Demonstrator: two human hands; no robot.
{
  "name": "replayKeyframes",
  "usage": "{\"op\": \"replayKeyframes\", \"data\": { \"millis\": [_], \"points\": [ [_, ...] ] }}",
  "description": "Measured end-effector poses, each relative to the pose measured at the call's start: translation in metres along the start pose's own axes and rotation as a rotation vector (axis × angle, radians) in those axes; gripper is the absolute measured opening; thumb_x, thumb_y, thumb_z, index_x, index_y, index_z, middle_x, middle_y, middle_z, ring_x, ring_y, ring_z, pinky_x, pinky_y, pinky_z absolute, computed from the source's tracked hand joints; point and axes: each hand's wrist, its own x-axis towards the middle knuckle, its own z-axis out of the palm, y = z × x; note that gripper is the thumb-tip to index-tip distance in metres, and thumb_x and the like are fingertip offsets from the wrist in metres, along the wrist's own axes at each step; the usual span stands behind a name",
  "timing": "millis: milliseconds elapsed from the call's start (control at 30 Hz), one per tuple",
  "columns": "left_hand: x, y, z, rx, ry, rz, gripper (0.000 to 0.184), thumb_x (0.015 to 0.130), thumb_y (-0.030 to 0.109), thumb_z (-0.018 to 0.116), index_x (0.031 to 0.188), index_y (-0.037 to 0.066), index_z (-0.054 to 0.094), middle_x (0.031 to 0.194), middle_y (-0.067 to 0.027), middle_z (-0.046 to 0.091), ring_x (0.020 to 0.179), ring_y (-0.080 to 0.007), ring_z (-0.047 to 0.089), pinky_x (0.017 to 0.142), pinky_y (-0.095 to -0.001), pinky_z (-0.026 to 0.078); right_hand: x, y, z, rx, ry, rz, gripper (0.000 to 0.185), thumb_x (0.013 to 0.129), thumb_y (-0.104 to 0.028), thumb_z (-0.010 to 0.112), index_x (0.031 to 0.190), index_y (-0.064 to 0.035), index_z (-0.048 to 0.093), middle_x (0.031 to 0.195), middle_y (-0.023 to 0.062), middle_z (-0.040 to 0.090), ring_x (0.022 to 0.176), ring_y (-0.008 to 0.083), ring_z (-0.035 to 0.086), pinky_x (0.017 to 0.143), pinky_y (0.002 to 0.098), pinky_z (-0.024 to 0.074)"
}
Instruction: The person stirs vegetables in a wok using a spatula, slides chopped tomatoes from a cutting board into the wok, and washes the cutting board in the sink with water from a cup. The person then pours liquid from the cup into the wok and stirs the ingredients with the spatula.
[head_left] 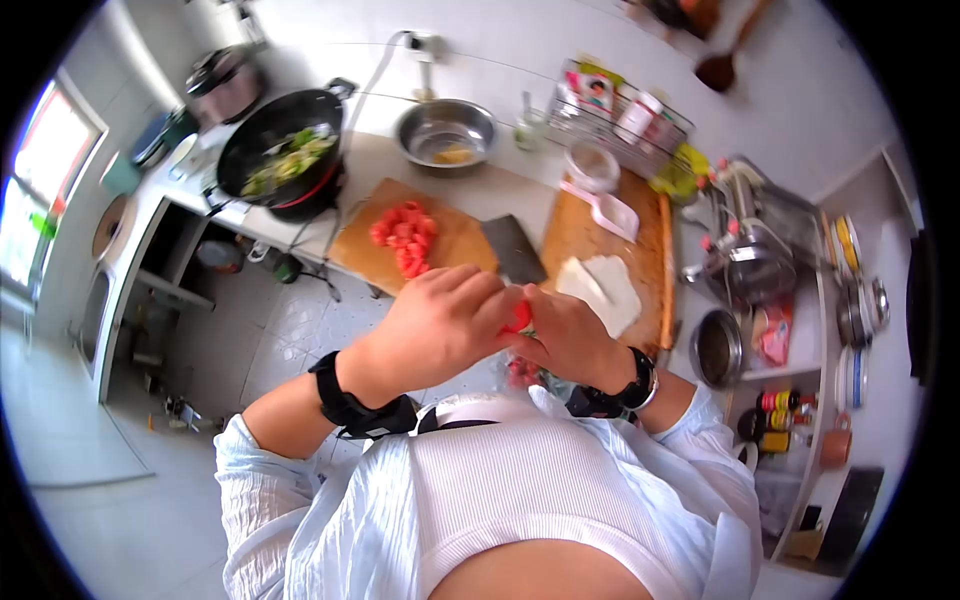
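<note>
My left hand (430, 325) and my right hand (570, 335) meet in front of my chest, fingers closed around a small red piece of tomato (519, 316). Most of the piece is hidden by the fingers. Just below the hands, a clear bag or bowl with red bits (523, 372) shows partly. Beyond my left hand, chopped tomato (405, 236) lies heaped on a wooden cutting board (360, 245). A cleaver (512, 248) rests with its dark blade between this board and a second one.
A black wok (235, 150) with green and yellow food stands at the back left. Behind the boards sits a steel bowl (445, 130). On the second board (570, 240) are a flat sheet of dough (612, 300) and a white scoop (612, 217). Steel pots (755, 265) crowd the right.
</note>
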Motion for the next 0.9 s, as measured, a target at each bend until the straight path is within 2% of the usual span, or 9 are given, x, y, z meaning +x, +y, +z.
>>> {"op": "replayKeyframes", "data": {
  "millis": [67, 100, 233, 333, 433, 533, 567, 700, 900],
  "points": [
    [-0.002, 0.007, 0.009, 0.244, 0.160, 0.124, 0.052, 0.065, 0.022, 0.072, 0.113, 0.010, 0.058, 0.104, -0.0099, 0.052, 0.082, -0.0227, 0.056, 0.070, -0.0328, 0.048, 0.001, 0.011, 0.000, -0.063, 0.049, -0.017, 0.033, 0.075, -0.019, 0.065, 0.097, -0.0038, 0.045, 0.079, 0.0147, 0.059, 0.077, 0.0347, 0.060, 0.065, 0.0400, 0.0491],
    [-0.070, -0.043, -0.052, 0.253, 0.176, 0.094, 0.052, 0.065, 0.022, 0.072, 0.113, 0.010, 0.058, 0.104, -0.0099, 0.052, 0.082, -0.0227, 0.056, 0.070, -0.0328, 0.048, 0.077, -0.045, 0.046, -0.062, 0.025, -0.042, 0.033, 0.075, -0.019, 0.065, 0.097, -0.0038, 0.045, 0.079, 0.0147, 0.059, 0.077, 0.0347, 0.060, 0.065, 0.0400, 0.0491],
    [-0.120, -0.074, -0.065, 0.094, 0.224, 0.192, 0.057, 0.063, 0.021, 0.073, 0.116, 0.009, 0.056, 0.111, -0.0089, 0.050, 0.093, -0.0241, 0.055, 0.072, -0.0326, 0.047, 0.128, -0.057, 0.068, -0.129, -0.024, -0.164, 0.032, 0.076, -0.019, 0.065, 0.095, -0.0027, 0.046, 0.077, 0.0154, 0.059, 0.075, 0.0349, 0.060, 0.063, 0.0409, 0.0485],
    [-0.151, -0.102, -0.094, -0.041, 0.268, -0.038, 0.065, 0.066, 0.014, 0.073, 0.125, 0.010, 0.048, 0.126, -0.0129, 0.043, 0.110, -0.0286, 0.048, 0.086, -0.0354, 0.044, 0.175, -0.069, 0.077, -0.167, -0.010, -0.125, 0.039, 0.074, -0.020, 0.066, 0.100, -0.0013, 0.045, 0.078, 0.0190, 0.059, 0.075, 0.0362, 0.060, 0.063, 0.0420, 0.0481],
    [-0.189, -0.155, -0.106, -0.192, 0.512, -0.373, 0.056, 0.068, 0.000, 0.069, 0.120, 0.008, 0.051, 0.121, -0.0135, 0.047, 0.108, -0.0270, 0.050, 0.089, -0.0345, 0.044, 0.221, -0.067, 0.080, -0.265, -0.019, -0.034, 0.041, 0.073, -0.021, 0.066, 0.100, -0.0002, 0.043, 0.071, 0.0207, 0.059, 0.070, 0.0369, 0.060, 0.060, 0.0439, 0.0478],
    [-0.240, -0.241, -0.085, -0.445, 0.750, -0.808, 0.031, 0.086, 0.009, 0.058, 0.116, 0.001, 0.052, 0.105, -0.0074, 0.058, 0.092, -0.0133, 0.057, 0.077, -0.0259, 0.047, 0.267, -0.051, 0.085, -0.334, -0.019, -0.082, 0.040, 0.074, -0.023, 0.065, 0.099, -0.0004, 0.043, 0.069, 0.0199, 0.059, 0.067, 0.0367, 0.060, 0.058, 0.0445, 0.0480],
    [-0.250, -0.267, -0.087, -0.467, 0.810, -0.869, 0.030, 0.085, 0.013, 0.060, 0.112, 0.001, 0.054, 0.099, -0.0092, 0.061, 0.083, -0.0134, 0.060, 0.071, -0.0266, 0.049, 0.283, -0.047, 0.086, -0.334, -0.020, -0.090, 0.040, 0.074, -0.023, 0.065, 0.099, -0.0004, 0.043, 0.069, 0.0199, 0.059, 0.067, 0.0367, 0.060, 0.058, 0.0445, 0.0480],
    [-0.287, -0.352, -0.089, -0.386, 0.829, -1.077, 0.040, 0.087, 0.025, 0.056, 0.115, -0.003, 0.050, 0.083, -0.0106, 0.063, 0.070, -0.0145, 0.061, 0.063, -0.0239, 0.048, 0.337, -0.019, 0.098, -0.465, -0.048, -0.119, 0.034, 0.079, -0.024, 0.060, 0.096, -0.0005, 0.043, 0.066, 0.0186, 0.059, 0.066, 0.0360, 0.060, 0.058, 0.0441, 0.0489],
    [-0.289, -0.428, -0.124, -0.491, 0.784, -1.361, 0.050, 0.090, 0.028, 0.052, 0.124, -0.006, 0.038, 0.071, -0.0113, 0.063, 0.057, -0.0142, 0.060, 0.052, -0.0243, 0.047, 0.405, 0.009, 0.110, -0.505, -0.147, -0.117, 0.030, 0.078, -0.021, 0.059, 0.092, -0.0002, 0.043, 0.063, 0.0190, 0.059, 0.064, 0.0376, 0.059, 0.057, 0.0466, 0.0480]
  ]
}}
